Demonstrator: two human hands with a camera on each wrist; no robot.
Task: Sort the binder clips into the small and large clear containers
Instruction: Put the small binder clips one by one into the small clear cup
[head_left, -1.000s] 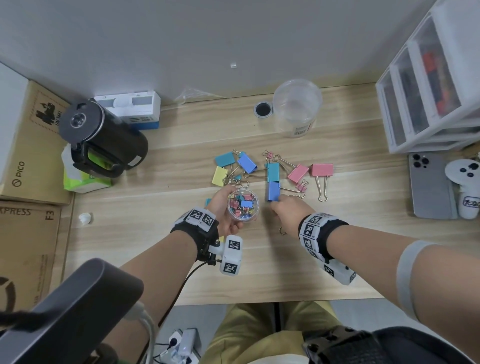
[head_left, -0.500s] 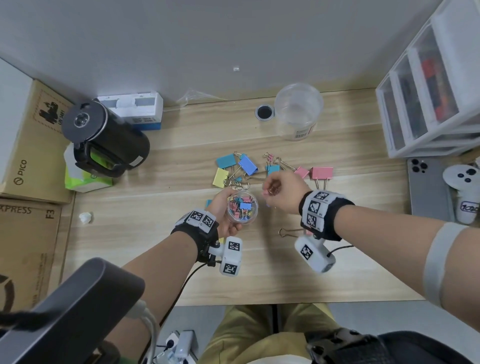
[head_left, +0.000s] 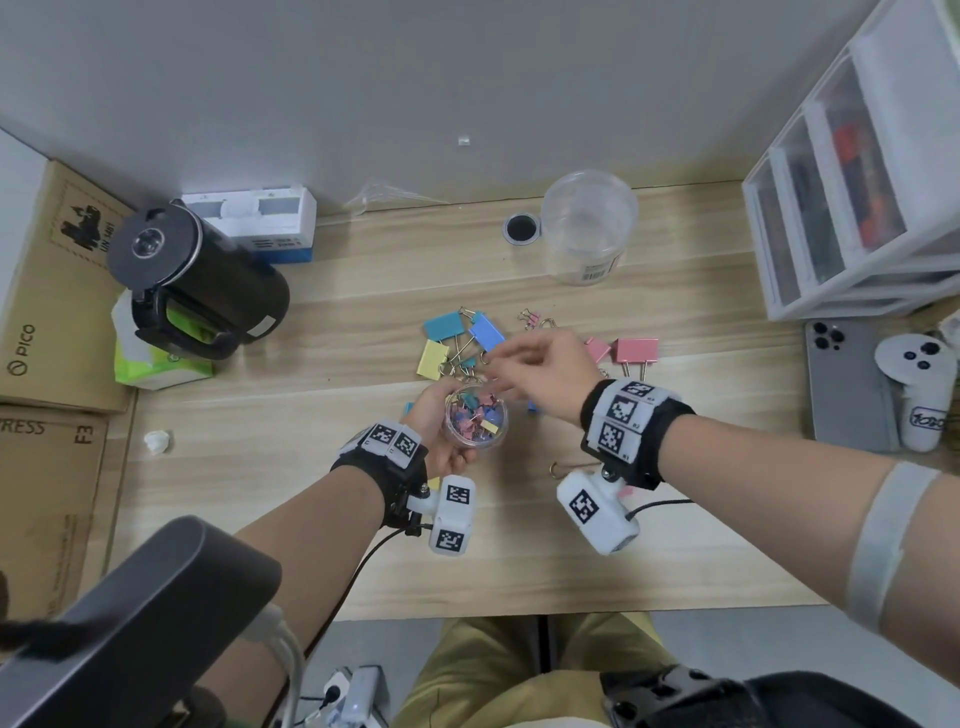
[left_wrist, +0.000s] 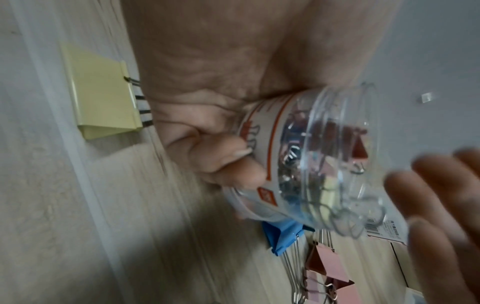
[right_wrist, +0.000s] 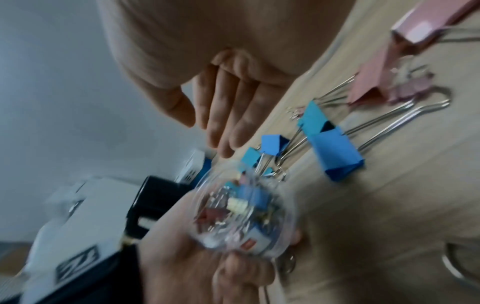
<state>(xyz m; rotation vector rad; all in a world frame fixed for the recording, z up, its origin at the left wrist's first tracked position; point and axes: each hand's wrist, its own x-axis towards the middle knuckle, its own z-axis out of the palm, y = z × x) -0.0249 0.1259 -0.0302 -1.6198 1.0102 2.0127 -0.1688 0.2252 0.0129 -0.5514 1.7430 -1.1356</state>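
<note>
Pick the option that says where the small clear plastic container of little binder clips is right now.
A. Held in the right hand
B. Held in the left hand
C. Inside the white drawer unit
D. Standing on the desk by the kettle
B: the left hand grips the small clear plastic container above the wooden desk, while the right hand hovers open-fingered above it.

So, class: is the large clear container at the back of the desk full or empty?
Empty: the large clear container shows only bare plastic inside, no clips.

Pink, blue, teal, yellow binder clips; black kettle.
</note>
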